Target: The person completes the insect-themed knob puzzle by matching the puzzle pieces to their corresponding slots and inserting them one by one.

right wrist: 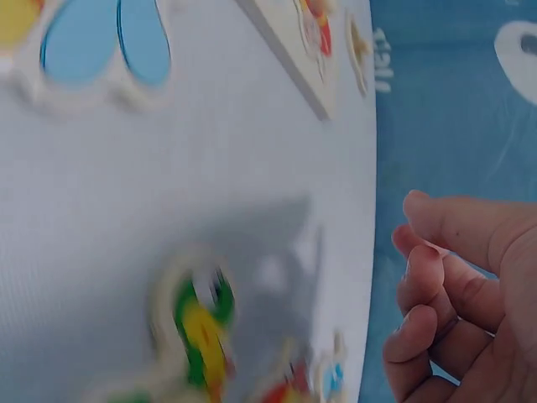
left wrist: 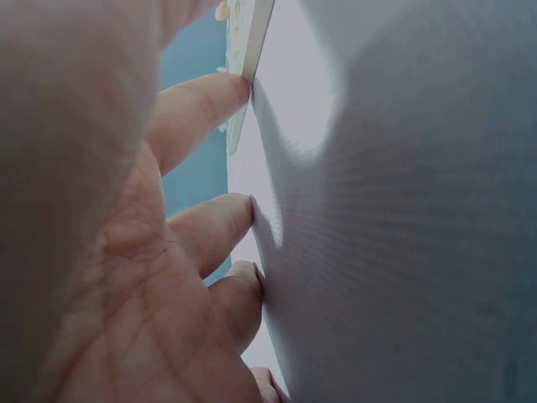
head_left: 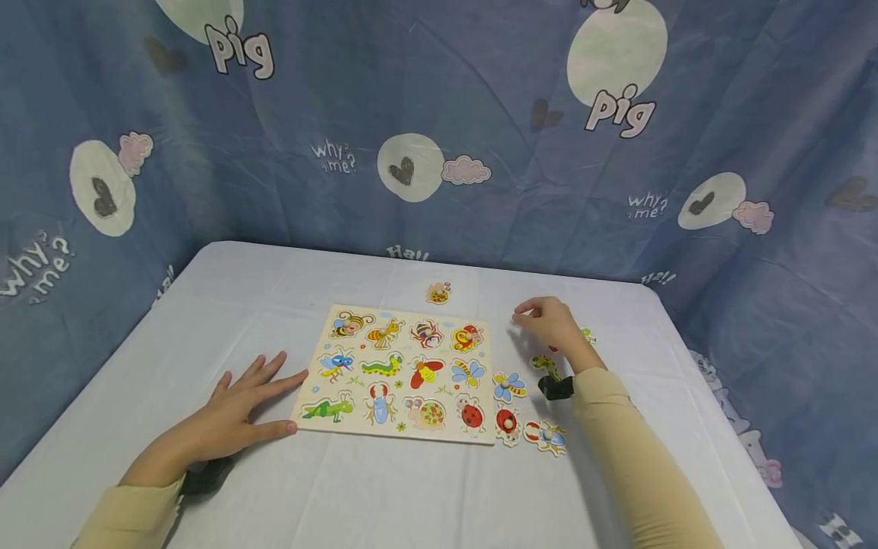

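A wooden insect puzzle board (head_left: 411,433) lies flat on the white table. Spread fingers of my left hand (head_left: 236,408) rest by its left side, thumb and index fingertip at the edge; the left wrist view has a finger (left wrist: 201,109) against the board's side. My right hand (head_left: 554,329) hovers past the board's upper right corner, fingers loosely bent, nothing between thumb and fingertips in the right wrist view. Beneath that arm is a green caterpillar piece (head_left: 546,364), blurred in the right wrist view. Other loose pieces are partly hidden by the hand.
Right of the board lie a dragonfly piece (head_left: 509,386), a ladybug piece (head_left: 507,422) and a stag beetle piece (head_left: 546,437). A snail piece (head_left: 437,293) sits beyond the far edge. A green piece (head_left: 588,335) shows behind the right wrist. Blue patterned cloth (head_left: 439,99) hangs behind the table.
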Motion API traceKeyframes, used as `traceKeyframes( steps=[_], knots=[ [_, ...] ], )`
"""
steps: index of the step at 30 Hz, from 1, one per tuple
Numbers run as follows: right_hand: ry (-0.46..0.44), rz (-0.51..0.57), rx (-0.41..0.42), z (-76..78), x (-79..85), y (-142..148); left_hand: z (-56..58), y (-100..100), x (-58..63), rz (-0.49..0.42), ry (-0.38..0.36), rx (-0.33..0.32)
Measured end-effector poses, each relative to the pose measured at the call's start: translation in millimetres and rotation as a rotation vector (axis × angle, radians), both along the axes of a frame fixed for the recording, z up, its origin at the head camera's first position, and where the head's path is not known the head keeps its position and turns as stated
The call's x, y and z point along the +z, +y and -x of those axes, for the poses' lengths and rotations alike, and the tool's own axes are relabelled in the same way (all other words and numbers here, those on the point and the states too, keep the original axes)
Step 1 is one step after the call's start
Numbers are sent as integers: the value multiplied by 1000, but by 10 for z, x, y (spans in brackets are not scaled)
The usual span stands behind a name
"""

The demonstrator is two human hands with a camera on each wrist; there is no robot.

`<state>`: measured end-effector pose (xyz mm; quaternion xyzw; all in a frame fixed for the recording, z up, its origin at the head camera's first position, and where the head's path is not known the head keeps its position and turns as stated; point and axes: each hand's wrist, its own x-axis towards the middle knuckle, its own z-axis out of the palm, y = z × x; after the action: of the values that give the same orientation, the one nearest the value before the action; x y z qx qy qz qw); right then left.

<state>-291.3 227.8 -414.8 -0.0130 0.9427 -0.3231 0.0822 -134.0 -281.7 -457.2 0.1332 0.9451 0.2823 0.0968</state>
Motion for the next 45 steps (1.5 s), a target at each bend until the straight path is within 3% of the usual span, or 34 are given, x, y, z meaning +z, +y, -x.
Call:
traceKeyframes(
  steps=[8, 18, 29, 45],
  knots=[
    [20, -24, -47, 97, 68, 348, 5, -7, -16, 4, 13, -3],
    [-21, -25, -101, 143, 11, 552, 2, -8, -44, -8, 10, -3],
    [-91, -44, -151, 271, -121, 629, 1, -10, -47, -8, 13, -4],
    [-77, -72, -165, 302, -184, 582, -9, 6, -22, -17, 8, 2]
  ],
)
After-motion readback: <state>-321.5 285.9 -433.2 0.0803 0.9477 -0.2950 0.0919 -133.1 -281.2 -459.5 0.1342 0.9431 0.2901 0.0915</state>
